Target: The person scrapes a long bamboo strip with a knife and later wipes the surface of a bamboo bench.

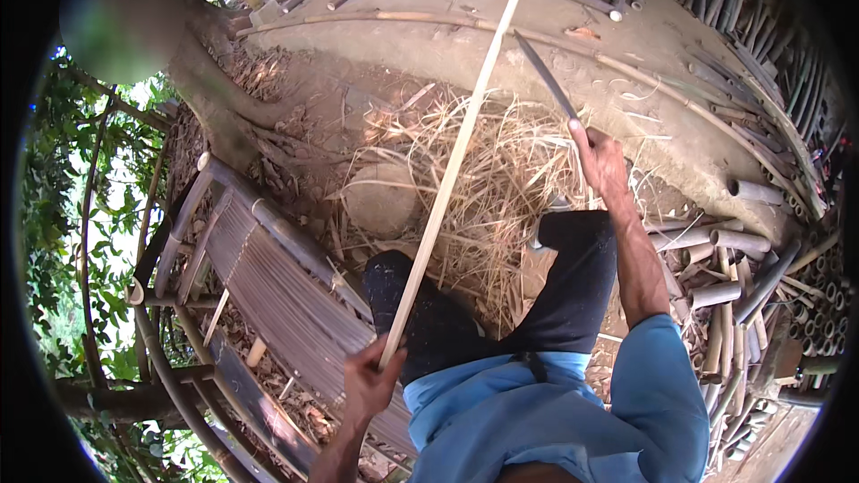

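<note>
A long, pale, smooth bamboo strip [456,156] is gripped at its lower end by the closed left hand [369,382] and slants upward across the view. A dark, narrow-bladed knife [544,76] is clasped by the handle in the closed right hand [598,159]. Beyond the knees, wiry straw-coloured shavings [483,179] are heaped on bare earth; round cut bamboo tubes [716,259] lie to the right.

Pale bamboo strip [456,161], blue shirt [555,411], prob. black trousers [573,286].

Shavings heap [488,170] ahead, bamboo bench [268,259] left.
</note>
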Demonstrator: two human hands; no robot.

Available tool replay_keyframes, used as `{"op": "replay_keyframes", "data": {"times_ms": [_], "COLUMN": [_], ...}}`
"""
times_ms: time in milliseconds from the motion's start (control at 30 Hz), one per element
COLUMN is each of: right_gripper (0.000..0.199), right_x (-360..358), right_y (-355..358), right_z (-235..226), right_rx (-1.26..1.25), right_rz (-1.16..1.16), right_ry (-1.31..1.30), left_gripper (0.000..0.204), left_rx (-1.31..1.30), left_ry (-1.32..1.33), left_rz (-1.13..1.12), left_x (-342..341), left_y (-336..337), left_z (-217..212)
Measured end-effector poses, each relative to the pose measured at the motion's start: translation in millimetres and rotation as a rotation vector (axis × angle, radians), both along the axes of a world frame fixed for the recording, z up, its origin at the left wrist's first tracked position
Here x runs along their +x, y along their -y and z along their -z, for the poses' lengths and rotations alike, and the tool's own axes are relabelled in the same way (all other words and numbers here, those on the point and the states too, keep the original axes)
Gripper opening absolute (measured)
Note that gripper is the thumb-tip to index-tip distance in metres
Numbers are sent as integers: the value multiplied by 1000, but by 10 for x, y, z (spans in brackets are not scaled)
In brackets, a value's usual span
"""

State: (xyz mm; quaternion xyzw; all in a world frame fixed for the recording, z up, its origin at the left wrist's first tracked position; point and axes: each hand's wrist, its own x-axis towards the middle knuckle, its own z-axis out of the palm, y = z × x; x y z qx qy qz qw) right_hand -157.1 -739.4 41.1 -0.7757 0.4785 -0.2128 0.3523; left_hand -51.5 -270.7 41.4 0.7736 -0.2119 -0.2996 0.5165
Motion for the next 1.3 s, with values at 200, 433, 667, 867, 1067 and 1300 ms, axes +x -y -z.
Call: {"op": "replay_keyframes", "data": {"times_ms": [200,433,667,867,1067,1300], "right_gripper": [76,84,67,61,67,67], "right_x": [153,167,321,195,199,168], "right_y": [-768,421,-1006,-1689,-1229,-1206], "right_z": [-10,-232,121,183,71,53], "right_rx": [-525,-332,-209,-425,-143,-449], "right_rz": [-604,-21,-529,-831,-498,-817], "right_ry": [-88,-14,-139,124,-97,-100], "left_gripper": [24,27,40,43,42,37], "left_rx": [50,54,-117,-222,-140,-17], "left_ry": [58,3,-52,-49,-121,31], "left_rz": [-28,-30,81,123,148,142], "left_x": [-35,13,334,381,241,155], "left_y": [-304,-611,663,965,906,642], "left_z": [312,348,-43,23,-203,-218]}}
